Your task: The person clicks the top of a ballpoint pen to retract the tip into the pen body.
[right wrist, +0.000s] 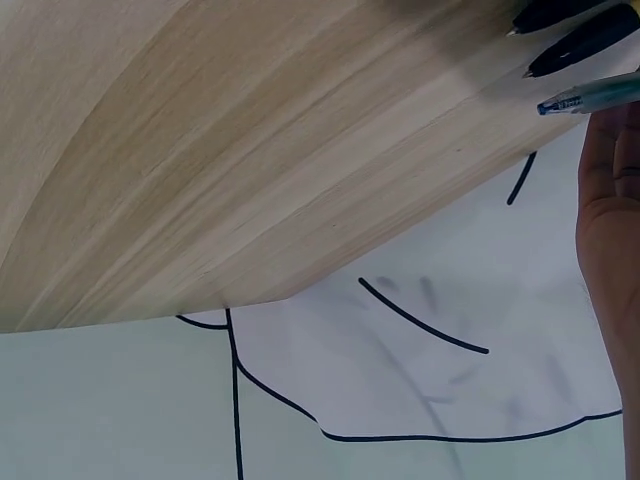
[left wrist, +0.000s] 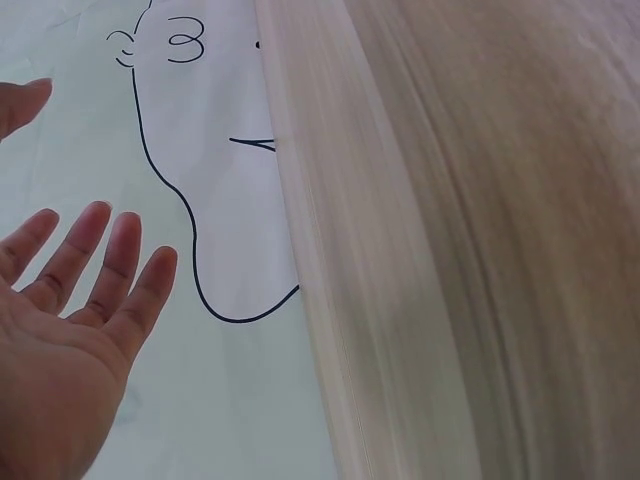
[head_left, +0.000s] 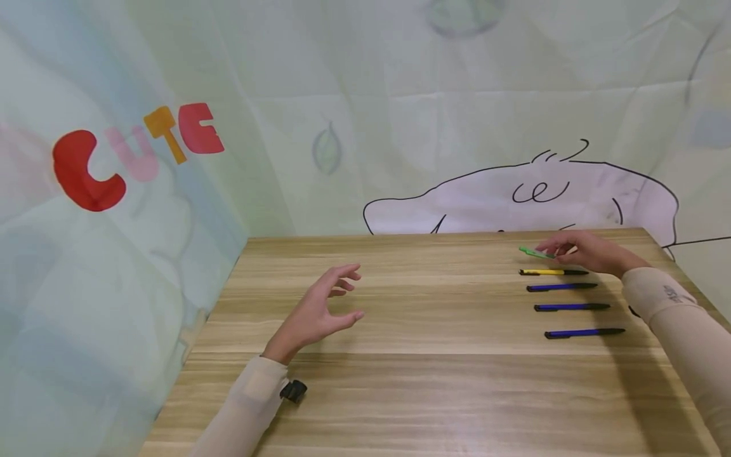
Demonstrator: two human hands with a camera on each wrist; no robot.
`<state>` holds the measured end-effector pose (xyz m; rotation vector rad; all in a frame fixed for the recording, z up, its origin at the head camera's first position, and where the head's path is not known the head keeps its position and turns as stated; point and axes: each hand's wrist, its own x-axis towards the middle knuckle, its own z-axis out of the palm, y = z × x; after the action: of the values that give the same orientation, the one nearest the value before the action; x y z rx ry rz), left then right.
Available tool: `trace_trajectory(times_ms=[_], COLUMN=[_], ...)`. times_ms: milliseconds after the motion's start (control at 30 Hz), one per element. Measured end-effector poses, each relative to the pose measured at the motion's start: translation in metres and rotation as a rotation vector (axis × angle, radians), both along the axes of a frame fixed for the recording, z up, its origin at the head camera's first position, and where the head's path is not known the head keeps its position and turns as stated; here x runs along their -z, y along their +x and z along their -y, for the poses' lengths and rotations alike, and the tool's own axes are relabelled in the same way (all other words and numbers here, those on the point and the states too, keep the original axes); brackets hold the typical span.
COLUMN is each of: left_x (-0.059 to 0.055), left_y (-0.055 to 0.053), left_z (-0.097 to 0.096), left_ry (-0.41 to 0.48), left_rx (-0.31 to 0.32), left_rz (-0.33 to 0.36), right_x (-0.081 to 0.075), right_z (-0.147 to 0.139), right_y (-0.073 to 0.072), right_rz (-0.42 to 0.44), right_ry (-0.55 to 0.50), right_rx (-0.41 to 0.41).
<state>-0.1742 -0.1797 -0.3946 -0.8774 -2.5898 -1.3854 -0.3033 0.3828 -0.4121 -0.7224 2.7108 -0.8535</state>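
Note:
In the head view my right hand (head_left: 582,249) is at the far right of the wooden table (head_left: 434,393), pinching a green pen (head_left: 532,252) near the back edge. The right wrist view shows the clear tip end of this green pen (right wrist: 595,95) beside my fingers. Just in front of that hand lies a yellow pen (head_left: 549,272) with a black end. Nearer to me, several blue pens (head_left: 571,307) lie roughly parallel, their black tips to the right. My left hand (head_left: 320,308) hovers over the table's left half, fingers spread, holding nothing.
Behind the table hangs a pale backdrop (head_left: 342,76) with a line-drawn animal (head_left: 514,197). Colourful letters (head_left: 91,171) mark the backdrop on the left. A small black piece (head_left: 294,391) sits at my left cuff.

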Motion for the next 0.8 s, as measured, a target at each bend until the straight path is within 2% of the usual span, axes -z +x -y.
trace_trajectory(times_ms=[100,200,433,633,800], left_x=[0.010,0.014,0.013,0.013,0.013], left_y=[-0.006,-0.009,-0.009,-0.010,-0.010], left_z=[0.003,0.004,0.005,0.005,0.004], left_ry=[-0.002,0.000,-0.013,-0.021,-0.022], left_rx=[-0.001,0.003,0.020,0.026,0.023], left_rz=[-0.003,-0.009,-0.026,-0.038,-0.034], right_x=[0.003,0.005,0.011,0.015,0.012], right_z=[-0.002,-0.002,0.001,0.003,0.004], right_y=[-0.002,-0.003,-0.008,-0.009,-0.005], right_rz=[-0.007,-0.022,-0.020,-0.098,-0.133], right_ry=[0.015,0.034,0.066,0.081,0.077], right_rx=[0.006,-0.003,-0.009,0.005,0.029])
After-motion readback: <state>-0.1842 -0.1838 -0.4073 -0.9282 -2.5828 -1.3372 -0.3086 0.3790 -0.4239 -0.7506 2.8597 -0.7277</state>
